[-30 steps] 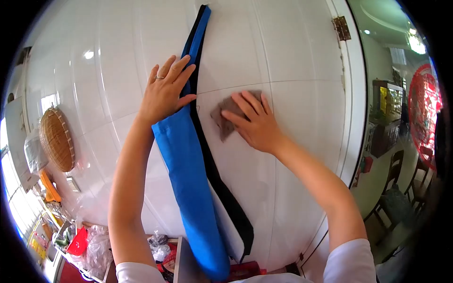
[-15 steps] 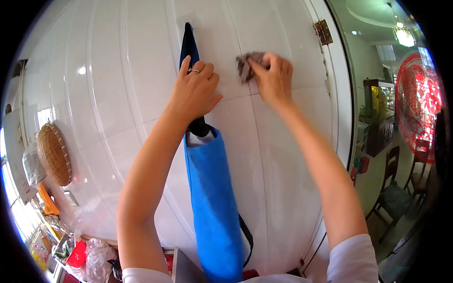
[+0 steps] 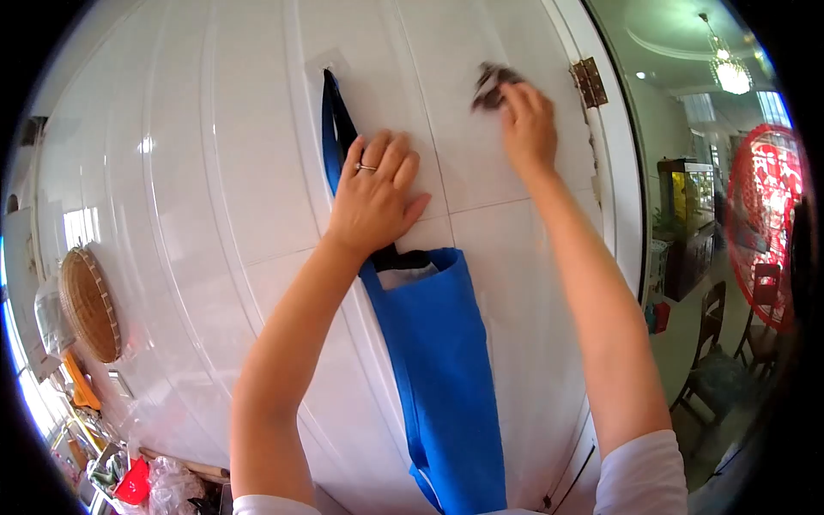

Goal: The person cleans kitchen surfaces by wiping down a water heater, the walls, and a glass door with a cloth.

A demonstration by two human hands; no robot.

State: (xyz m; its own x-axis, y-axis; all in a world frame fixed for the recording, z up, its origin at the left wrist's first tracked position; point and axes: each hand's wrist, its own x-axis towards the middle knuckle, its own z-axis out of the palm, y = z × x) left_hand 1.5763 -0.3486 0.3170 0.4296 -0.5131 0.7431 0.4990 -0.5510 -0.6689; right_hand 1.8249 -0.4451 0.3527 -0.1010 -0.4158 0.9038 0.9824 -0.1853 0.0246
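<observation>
A blue bag (image 3: pixel 442 369) hangs by its dark strap (image 3: pixel 330 129) from a clear hook on the white tiled wall. My left hand (image 3: pixel 378 189), with a ring on one finger, lies over the strap just above the bag's mouth. Its fingers are spread against the wall, with the thumb apart; the strap runs beneath the palm. Up and to the right, my right hand (image 3: pixel 528 124) grips a crumpled greyish-brown cloth (image 3: pixel 495 86) at the wall. The cloth and fingertips are slightly blurred.
A door frame with a rusty hinge (image 3: pixel 589 81) borders the wall on the right, beside glass showing chairs (image 3: pixel 711 326). A woven basket (image 3: pixel 90 305) hangs at left. Below it are a red container (image 3: pixel 133 482) and plastic bags (image 3: pixel 174 489).
My right hand has moved the cloth up and to the right along the wall. The bag's lower part has swung right, and my left hand sits slightly lower and further right in view.
</observation>
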